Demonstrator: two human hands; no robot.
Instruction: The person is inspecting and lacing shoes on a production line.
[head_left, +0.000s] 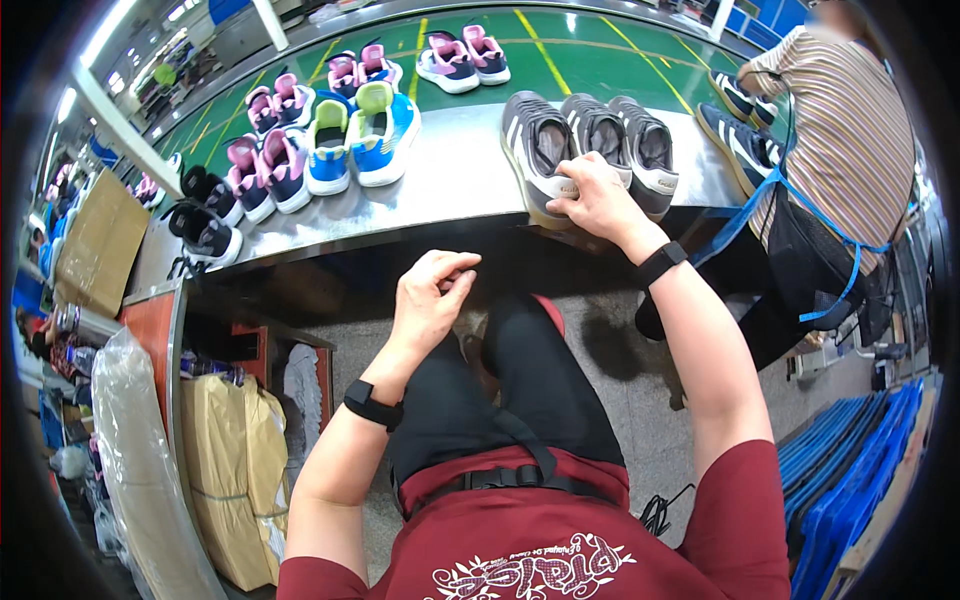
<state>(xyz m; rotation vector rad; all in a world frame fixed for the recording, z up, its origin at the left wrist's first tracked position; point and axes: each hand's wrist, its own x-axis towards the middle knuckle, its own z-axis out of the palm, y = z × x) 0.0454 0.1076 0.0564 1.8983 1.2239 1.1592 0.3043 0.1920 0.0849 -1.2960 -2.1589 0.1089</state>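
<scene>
Three dark grey sneakers with white side stripes and pale heels stand side by side near the bench's front edge: a left one (pixel 541 140), a middle one (pixel 598 128) and a right one (pixel 650 158). My right hand (pixel 597 200) reaches over their heels, its thumb and fingers closed at the heel of the left sneaker. The hand partly covers the middle sneaker's heel. In front of the bench, above my lap, my left hand (pixel 432 292) hangs with fingers curled in toward the thumb. Nothing shows in it, and it touches no shoe.
Blue-green sneakers (pixel 384 140) and several pink-and-navy sneakers (pixel 284 165) stand left on the metal bench (pixel 455 165). Black shoes (pixel 208 238) sit at its left end. Beyond runs a green surface (pixel 560 60). A striped-shirted person (pixel 850 130) is close on the right, beside blue stacked panels (pixel 860 470).
</scene>
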